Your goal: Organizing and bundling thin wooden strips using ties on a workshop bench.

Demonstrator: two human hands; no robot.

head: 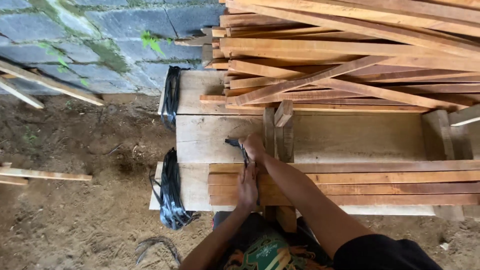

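A row of several long reddish wooden slats [360, 188] lies side by side on a pale plank workbench [210, 135] in front of me. My left hand [247, 186] grips a black plastic strap [244, 154] where it crosses the slats near their left ends. My right hand [254, 147] sits just beyond, on the far edge of the slats, holding the same strap, whose loose end pokes out to the left. Both hands are close together, one above the other.
A big stack of wooden slats [350, 55] fills the far side of the bench. Small upright wooden blocks [283, 125] stand just right of my hands. Bundles of black strap [171, 197] hang off the bench's left edge. Loose slats [45, 175] lie on the dirt; a stone wall [100, 40] is behind.
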